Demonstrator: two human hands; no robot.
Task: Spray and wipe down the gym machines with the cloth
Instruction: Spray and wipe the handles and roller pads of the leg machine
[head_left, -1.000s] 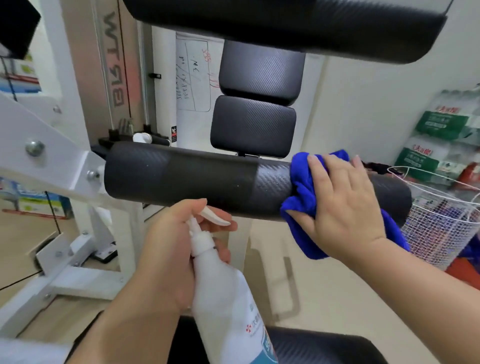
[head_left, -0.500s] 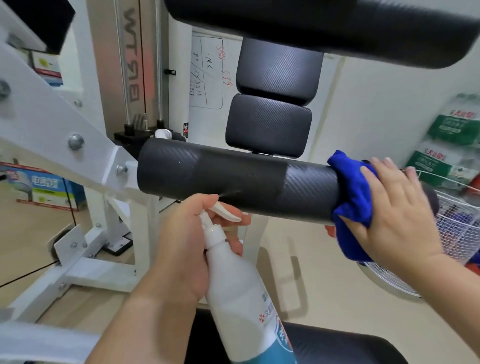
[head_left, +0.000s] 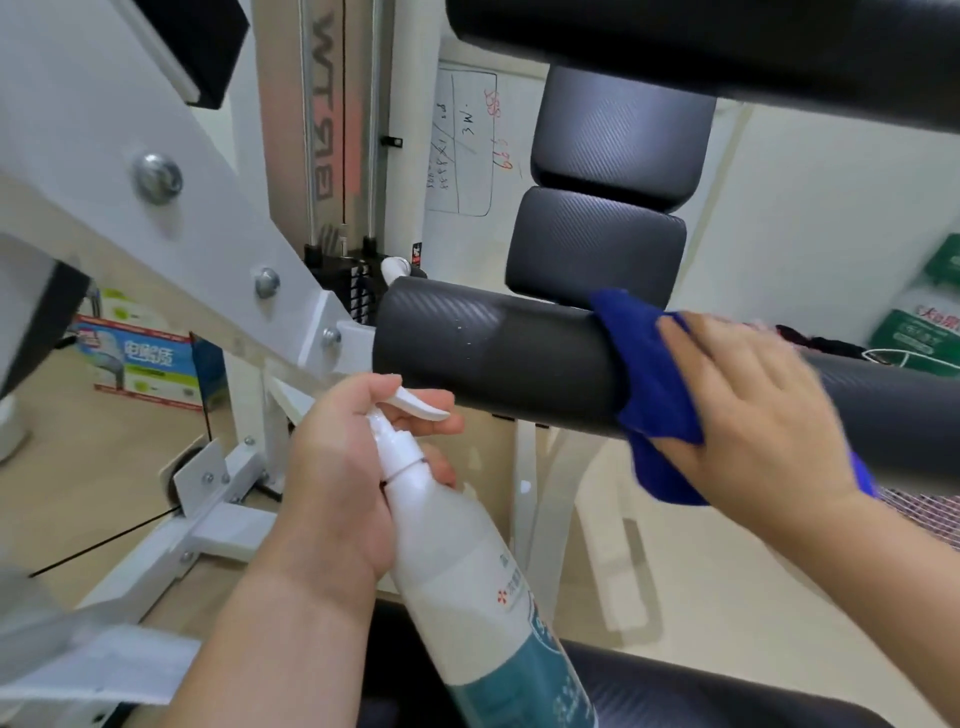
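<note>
Nearest, a white spray bottle (head_left: 457, 566) is gripped at its neck by the left hand (head_left: 337, 467). Beyond, a blue cloth (head_left: 644, 374) is pressed onto the black roller pad (head_left: 498, 358) by the right hand (head_left: 753, 410), fingers outstretched; two back pads (head_left: 597, 244) are seen behind

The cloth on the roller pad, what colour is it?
Solid blue cloth, clearest in the head view.

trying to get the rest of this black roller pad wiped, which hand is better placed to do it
Right. The right hand presses the blue cloth onto the roller pad and could likely slide along to its left end. The left hand grips the spray bottle below the pad, with no cloth.
</note>
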